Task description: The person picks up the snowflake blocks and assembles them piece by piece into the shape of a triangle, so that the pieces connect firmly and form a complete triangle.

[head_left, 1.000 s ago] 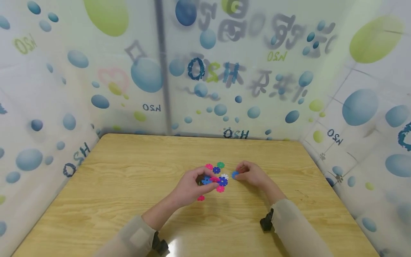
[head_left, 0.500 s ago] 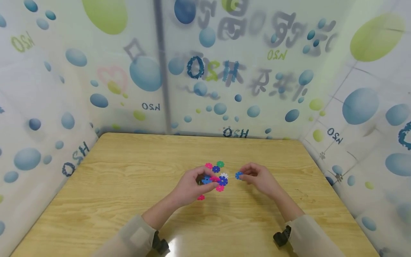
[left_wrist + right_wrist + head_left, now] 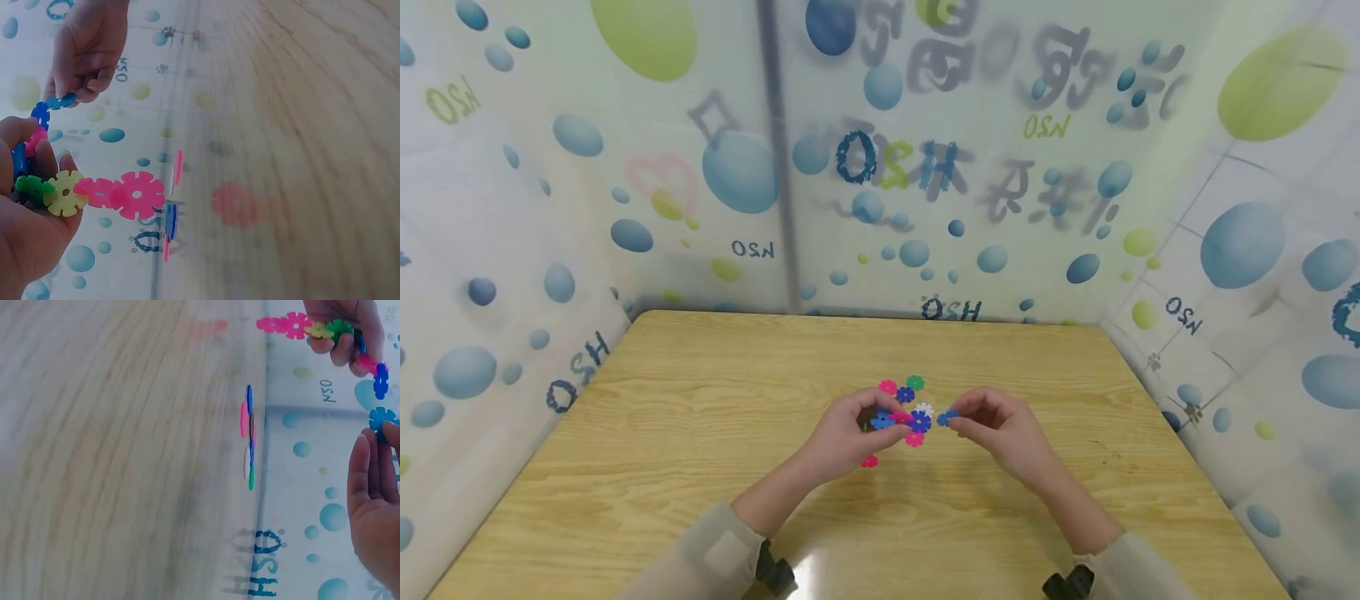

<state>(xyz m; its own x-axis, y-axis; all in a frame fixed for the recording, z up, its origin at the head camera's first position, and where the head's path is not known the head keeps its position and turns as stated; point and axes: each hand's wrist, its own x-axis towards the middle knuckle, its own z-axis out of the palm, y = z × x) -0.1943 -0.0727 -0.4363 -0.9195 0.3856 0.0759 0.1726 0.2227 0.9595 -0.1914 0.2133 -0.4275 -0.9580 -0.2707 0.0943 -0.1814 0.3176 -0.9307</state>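
My left hand (image 3: 842,442) grips a chain of interlocking snowflake discs above the table. In the left wrist view the chain runs through a green disc (image 3: 34,186), a yellow disc (image 3: 55,199) and pink discs (image 3: 142,203) that hang below the fingers. A dark blue disc (image 3: 380,381) forms its end toward my right hand (image 3: 1011,429). Thumb and fingers of that hand pinch a single lighter blue disc (image 3: 380,415). A small gap separates the two blue discs in the right wrist view. My left fingers hide part of the chain.
Several loose discs lie on the wooden table (image 3: 715,400) beyond and beneath my hands, among them a green one (image 3: 914,382), a white one (image 3: 925,409) and a pink one (image 3: 888,387). A patterned curtain (image 3: 865,275) stands behind the table's far edge.
My right hand first drew back slightly to the right with the blue disc, then came left again toward the chain, turning the disc edge-on. The left hand has stayed in place.
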